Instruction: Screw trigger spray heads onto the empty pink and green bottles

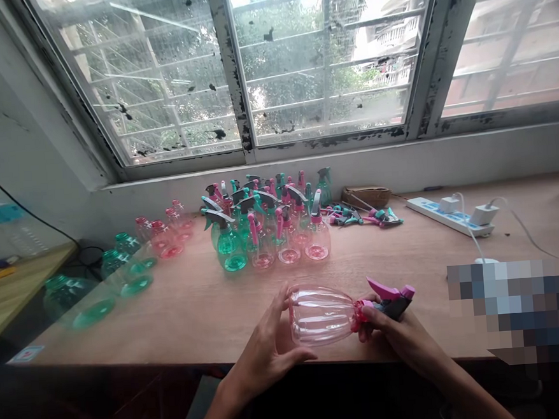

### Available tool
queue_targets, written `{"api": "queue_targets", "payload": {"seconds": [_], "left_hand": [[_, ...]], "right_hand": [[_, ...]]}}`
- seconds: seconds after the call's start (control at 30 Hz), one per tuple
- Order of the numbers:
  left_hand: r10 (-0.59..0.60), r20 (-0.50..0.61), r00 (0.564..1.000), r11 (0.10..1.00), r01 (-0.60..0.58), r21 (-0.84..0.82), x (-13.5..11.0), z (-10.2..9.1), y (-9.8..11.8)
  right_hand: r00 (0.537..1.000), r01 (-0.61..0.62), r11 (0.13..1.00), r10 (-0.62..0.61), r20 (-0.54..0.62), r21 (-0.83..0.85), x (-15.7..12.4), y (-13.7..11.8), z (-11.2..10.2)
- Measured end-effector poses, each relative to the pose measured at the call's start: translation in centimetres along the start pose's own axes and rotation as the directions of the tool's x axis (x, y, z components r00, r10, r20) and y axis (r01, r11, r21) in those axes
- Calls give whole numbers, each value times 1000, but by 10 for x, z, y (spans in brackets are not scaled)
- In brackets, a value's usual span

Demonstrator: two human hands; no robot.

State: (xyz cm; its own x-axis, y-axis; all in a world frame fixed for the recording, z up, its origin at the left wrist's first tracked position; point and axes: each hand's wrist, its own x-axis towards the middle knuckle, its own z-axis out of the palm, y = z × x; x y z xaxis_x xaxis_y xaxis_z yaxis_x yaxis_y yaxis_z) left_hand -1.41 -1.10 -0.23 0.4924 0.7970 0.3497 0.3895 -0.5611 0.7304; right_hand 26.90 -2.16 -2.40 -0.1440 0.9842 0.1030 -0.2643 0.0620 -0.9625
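I hold a clear pink spray bottle [321, 314] lying sideways above the near edge of the wooden table [181, 306]. My left hand [268, 344] cups its base end, fingers curled round it. My right hand [393, 332] grips the bottle's neck, where a pink and grey trigger sprayer head [390, 293] sits. Whether the head is fully seated on the neck I cannot tell.
A cluster of finished pink and teal spray bottles [266, 226] stands mid-table. Headless pink bottles [166, 233] and teal bottles [121, 271] lie to the left. Loose sprayer heads [363, 215] and a white power strip [450, 215] are at the right. A blurred patch [520, 307] covers the near right.
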Motion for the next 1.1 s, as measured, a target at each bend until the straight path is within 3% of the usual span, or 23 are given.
{"api": "queue_targets", "payload": {"seconds": [0.9, 1.1], "left_hand": [[7, 29, 1000, 1000, -7, 7, 2, -5, 3], [20, 9, 1000, 1000, -20, 6, 2, -1, 1]], "right_hand": [[998, -31, 997, 35, 50, -76, -1, -1, -1], [997, -3, 1000, 5, 73, -29, 0, -5, 3]]}}
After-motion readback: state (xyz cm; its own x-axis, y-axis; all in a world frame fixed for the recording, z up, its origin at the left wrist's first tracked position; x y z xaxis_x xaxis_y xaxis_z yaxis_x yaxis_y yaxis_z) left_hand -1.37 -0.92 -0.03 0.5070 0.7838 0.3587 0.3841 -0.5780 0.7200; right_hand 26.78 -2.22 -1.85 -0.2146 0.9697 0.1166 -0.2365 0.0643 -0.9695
